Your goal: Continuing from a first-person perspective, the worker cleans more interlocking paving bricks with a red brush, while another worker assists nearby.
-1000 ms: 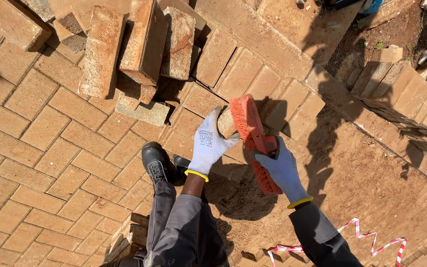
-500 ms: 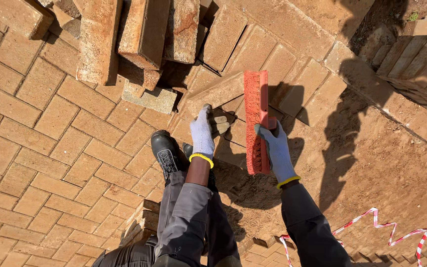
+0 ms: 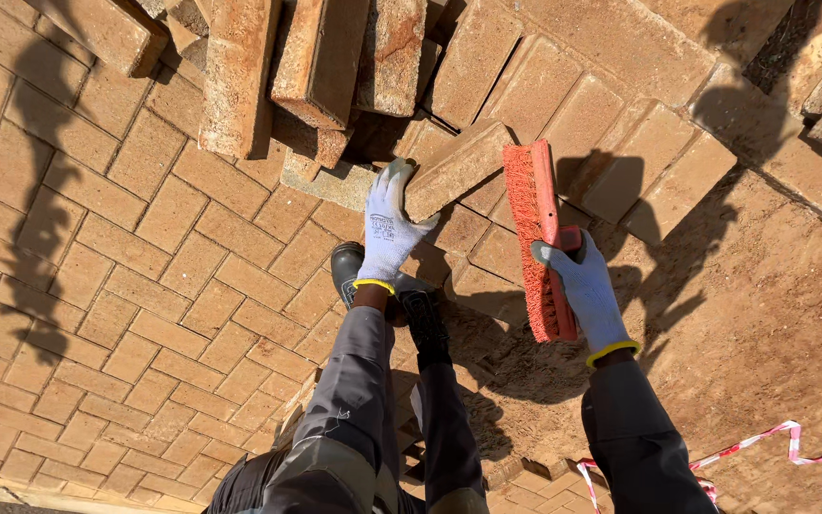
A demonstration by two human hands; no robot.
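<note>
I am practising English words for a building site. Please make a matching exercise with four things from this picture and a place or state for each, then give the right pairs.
Things:
1. paving brick
2. red brush
3. black boot
4. red-and-white tape

Places or states:
A. lies on the bare sand at lower right
B. gripped by the right hand
C. held at one end by the left hand
D. stands on the laid paving, below the left hand

Pairs: 1-C, 2-B, 3-D, 4-A
</note>
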